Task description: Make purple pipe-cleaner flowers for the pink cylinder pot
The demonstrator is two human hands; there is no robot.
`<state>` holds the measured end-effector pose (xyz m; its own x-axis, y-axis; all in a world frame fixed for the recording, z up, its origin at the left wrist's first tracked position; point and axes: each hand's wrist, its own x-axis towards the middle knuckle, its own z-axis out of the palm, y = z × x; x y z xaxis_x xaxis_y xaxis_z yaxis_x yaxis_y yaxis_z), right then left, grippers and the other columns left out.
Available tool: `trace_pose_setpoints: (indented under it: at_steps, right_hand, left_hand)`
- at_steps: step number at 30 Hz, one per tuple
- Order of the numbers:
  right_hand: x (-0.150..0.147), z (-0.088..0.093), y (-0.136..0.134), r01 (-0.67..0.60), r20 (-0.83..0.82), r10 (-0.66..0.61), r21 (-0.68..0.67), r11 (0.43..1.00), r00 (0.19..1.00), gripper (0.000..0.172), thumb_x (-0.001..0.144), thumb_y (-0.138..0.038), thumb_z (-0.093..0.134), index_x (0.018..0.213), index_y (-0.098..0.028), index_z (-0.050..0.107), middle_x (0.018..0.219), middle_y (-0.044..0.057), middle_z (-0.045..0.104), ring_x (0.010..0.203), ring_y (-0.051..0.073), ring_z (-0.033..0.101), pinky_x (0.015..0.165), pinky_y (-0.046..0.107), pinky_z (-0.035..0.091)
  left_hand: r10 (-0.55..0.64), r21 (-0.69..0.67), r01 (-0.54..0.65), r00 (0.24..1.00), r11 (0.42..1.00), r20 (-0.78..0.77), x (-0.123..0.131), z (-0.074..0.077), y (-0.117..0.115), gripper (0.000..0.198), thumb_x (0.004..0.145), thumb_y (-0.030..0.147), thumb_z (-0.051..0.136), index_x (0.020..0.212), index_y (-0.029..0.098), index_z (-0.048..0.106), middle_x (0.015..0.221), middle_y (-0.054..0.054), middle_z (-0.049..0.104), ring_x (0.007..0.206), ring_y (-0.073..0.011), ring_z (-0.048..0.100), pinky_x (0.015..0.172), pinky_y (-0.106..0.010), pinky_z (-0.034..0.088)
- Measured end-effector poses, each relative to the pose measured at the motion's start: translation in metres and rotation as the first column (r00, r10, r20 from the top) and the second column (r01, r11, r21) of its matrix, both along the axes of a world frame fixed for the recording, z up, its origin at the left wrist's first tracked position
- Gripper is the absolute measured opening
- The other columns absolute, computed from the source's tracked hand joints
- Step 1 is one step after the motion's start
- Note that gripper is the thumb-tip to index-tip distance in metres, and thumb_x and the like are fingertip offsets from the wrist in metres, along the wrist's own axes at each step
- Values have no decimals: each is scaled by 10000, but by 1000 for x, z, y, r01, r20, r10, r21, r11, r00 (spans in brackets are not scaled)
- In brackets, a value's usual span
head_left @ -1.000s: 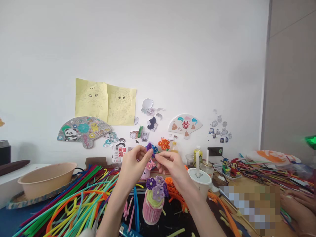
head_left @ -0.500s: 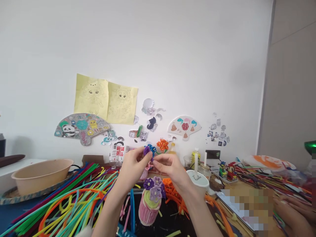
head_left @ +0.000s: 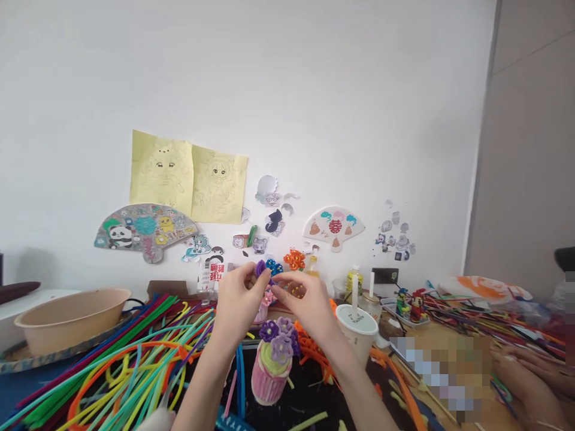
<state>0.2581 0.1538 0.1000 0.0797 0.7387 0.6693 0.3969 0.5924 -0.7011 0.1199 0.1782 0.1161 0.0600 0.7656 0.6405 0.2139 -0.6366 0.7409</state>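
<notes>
My left hand (head_left: 240, 299) pinches a purple fuzzy pipe cleaner piece (head_left: 260, 269), bent into a looped petal shape, between thumb and fingers. My right hand (head_left: 305, 302) meets it from the other side, its thumb and forefinger closed on the lower part of the same piece; the fingertips partly hide it. Below both hands stands a pink pipe cleaner cupcake (head_left: 269, 380) with a light green top and purple and lilac flowers (head_left: 283, 341). Behind the hands are blue flowers (head_left: 273, 267), orange flowers (head_left: 294, 259) and a smaller pink cup (head_left: 261, 314).
Loose coloured pipe cleaners (head_left: 135, 371) spread over the left, beside a beige basin (head_left: 74, 320). Orange pipe cleaner pieces (head_left: 309, 350) and a lidded cup with a straw (head_left: 358, 326) stand right of centre. Another person's hand (head_left: 525, 383) rests at the far right.
Both hands stay together at the purple piece, with small shifts of the fingers. The right hand's fingers are more arched. The whole view has shifted slightly.
</notes>
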Motion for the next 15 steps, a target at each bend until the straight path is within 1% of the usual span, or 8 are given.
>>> trace_pose_setpoints:
  at_steps: [1,3,5,6,7,9,13,15]
  right_hand:
    - [-2,2,-3,92,103,-102,93,991,989,127,784,-269,732,890,-202,755,830,38,714,740,179,607,660,289,444]
    - [-6,3,-10,214,236,-270,238,947,934,64,809,-174,701,834,-206,750,811,30,705,770,186,609,674,283,424]
    - [-11,2,-15,303,306,-400,319,898,864,127,837,-127,659,754,-186,734,729,30,678,714,181,595,641,279,393]
    - [-13,1,-16,334,325,-441,335,881,837,163,850,-116,637,726,-176,724,694,31,664,676,176,583,617,279,377]
    - [-14,1,-17,355,329,-464,340,871,823,195,862,-109,618,705,-169,715,676,33,657,651,171,576,603,278,367]
    - [-15,0,-17,370,307,-463,316,874,831,229,878,-105,593,685,-166,701,682,36,664,632,164,576,593,272,364]
    - [-12,1,-15,376,240,-442,275,885,865,207,874,-123,607,694,-177,695,694,30,667,628,160,572,597,269,378]
    - [-10,2,-15,341,249,-419,303,890,873,190,868,-112,609,715,-181,698,712,27,666,650,162,574,605,267,386]
  left_hand:
    - [23,15,-22,1000,1000,-22,1,1,-1,345,755,430,580,550,188,442,477,58,382,501,-94,345,498,-242,240]
    - [77,72,-71,994,995,-83,4,2,-4,353,783,405,532,533,196,396,455,62,369,475,-91,332,493,-251,232]
    - [134,134,-118,984,984,-116,8,2,-9,362,807,386,499,530,201,356,444,66,352,460,-90,318,489,-255,228]
    - [158,156,-140,981,978,-111,11,2,-11,366,812,379,499,532,202,343,443,69,340,460,-90,311,488,-255,226]
    - [174,167,-156,980,973,-97,13,1,-13,367,814,375,505,536,203,338,446,71,332,464,-91,309,488,-254,227]
    - [167,151,-158,985,976,-48,18,-1,-15,368,817,378,521,547,204,342,460,72,338,475,-93,322,490,-247,237]
    - [21,22,-23,996,999,92,23,-4,-14,338,822,431,513,585,211,418,507,53,445,515,-114,416,506,-235,298]
    - [26,2,-26,997,1000,68,22,-3,-12,341,809,441,515,573,210,431,499,44,468,511,-122,436,513,-240,305]
